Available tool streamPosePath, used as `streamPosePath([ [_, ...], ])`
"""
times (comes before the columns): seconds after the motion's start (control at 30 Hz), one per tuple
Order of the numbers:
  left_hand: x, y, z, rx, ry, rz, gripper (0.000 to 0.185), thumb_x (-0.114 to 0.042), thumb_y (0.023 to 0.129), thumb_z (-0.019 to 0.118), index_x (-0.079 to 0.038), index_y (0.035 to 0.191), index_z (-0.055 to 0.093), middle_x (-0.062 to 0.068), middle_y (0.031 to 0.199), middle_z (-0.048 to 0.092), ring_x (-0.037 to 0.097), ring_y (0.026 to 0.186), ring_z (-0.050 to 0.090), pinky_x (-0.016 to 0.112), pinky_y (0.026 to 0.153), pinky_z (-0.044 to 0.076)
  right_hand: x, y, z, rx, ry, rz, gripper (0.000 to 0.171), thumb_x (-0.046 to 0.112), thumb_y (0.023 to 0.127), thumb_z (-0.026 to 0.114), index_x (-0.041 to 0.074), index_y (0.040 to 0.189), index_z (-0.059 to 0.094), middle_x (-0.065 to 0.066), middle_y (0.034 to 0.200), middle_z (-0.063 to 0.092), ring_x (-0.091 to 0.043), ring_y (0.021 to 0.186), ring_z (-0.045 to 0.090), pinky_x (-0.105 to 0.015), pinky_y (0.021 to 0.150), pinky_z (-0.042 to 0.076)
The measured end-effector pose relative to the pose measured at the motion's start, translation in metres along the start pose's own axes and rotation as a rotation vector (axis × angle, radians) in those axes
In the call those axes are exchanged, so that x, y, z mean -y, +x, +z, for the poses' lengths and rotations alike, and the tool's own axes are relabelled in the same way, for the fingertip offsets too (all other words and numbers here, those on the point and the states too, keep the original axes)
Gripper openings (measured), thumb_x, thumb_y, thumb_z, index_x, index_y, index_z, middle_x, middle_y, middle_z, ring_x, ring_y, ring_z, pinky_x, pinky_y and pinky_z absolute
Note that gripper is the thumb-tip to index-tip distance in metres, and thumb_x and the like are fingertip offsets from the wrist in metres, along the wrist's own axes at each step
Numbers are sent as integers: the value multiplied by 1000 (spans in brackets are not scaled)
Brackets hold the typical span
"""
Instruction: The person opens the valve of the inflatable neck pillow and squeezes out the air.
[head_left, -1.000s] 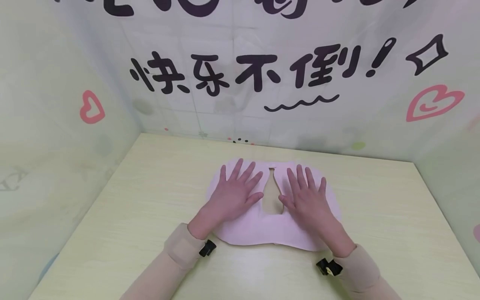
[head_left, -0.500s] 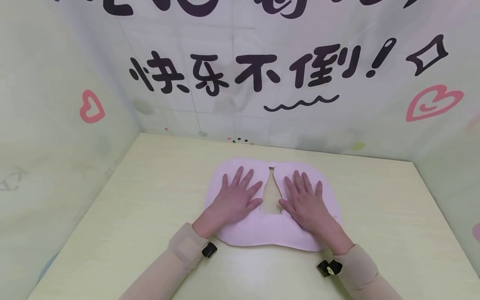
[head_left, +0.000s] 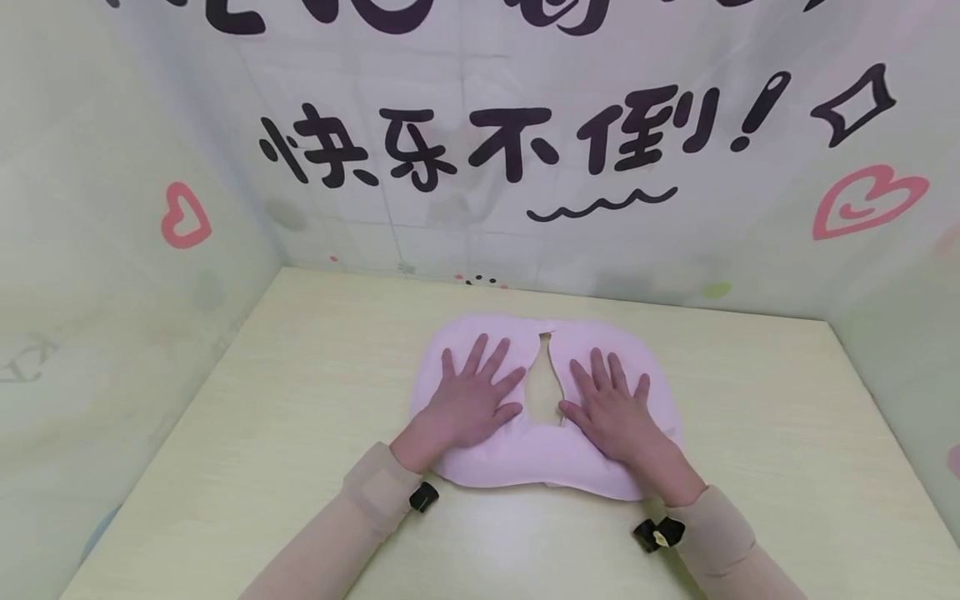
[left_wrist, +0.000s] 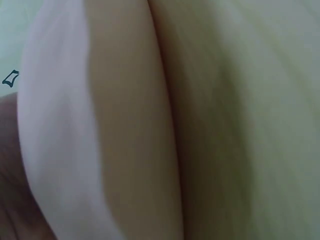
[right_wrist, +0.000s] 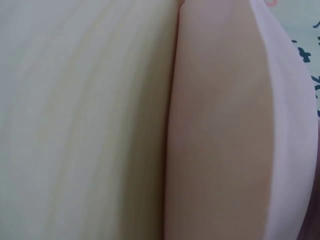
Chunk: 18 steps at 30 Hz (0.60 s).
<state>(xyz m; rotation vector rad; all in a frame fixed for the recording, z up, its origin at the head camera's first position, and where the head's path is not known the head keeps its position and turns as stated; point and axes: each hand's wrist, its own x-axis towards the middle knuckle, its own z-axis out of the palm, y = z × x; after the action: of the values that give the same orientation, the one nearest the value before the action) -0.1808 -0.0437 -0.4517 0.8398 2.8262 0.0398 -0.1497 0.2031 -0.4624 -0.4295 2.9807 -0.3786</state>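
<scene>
A pale pink U-shaped neck pillow [head_left: 536,458] lies flat on the table, its two arms almost meeting at the far side around a narrow gap. On its left arm rests my left hand [head_left: 467,407], palm down with fingers spread. My right hand [head_left: 613,417] lies the same way on the right arm, its thumb at the edge of the gap. In the left wrist view the pillow's pink top [left_wrist: 60,125] rises above a tan side wall. The right wrist view shows the pink top [right_wrist: 295,130] and tan side too, with only a sliver of hand.
The pale wood-grain table [head_left: 270,400] spreads out around the pillow. A printed white sheet [head_left: 465,242] with black lettering hangs at the back and along both sides. Each wrist wears a band with a small black camera.
Both hands have slid slightly toward me over the pillow since a second ago, then nearly stopped. The pillow keeps almost the same place and shape.
</scene>
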Motion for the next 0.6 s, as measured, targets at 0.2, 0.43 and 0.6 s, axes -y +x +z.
streamPosePath([
  [0.2,-2,-1,-4,9,20,1,59,-55,108,38,-31,161,37,5,173,2,37,156,-7,79,111,7,2,-1,-2,26,8,17,69,45,107,48,3,160,32,-30,166,12,-52,152,6,-84,105,3],
  [0.43,-3,-3,-7,18,48,-9,57,-56,108,38,-33,160,39,3,173,2,36,156,-7,78,112,6,3,-1,-1,49,19,34,70,45,107,48,4,160,31,-30,166,11,-52,152,5,-85,104,3],
  [0.6,-4,-4,-8,28,50,-10,56,-55,108,39,-34,159,40,2,173,2,35,156,-7,77,112,5,2,0,-1,83,25,56,71,47,107,47,5,162,28,-29,167,9,-51,152,2,-85,105,0],
])
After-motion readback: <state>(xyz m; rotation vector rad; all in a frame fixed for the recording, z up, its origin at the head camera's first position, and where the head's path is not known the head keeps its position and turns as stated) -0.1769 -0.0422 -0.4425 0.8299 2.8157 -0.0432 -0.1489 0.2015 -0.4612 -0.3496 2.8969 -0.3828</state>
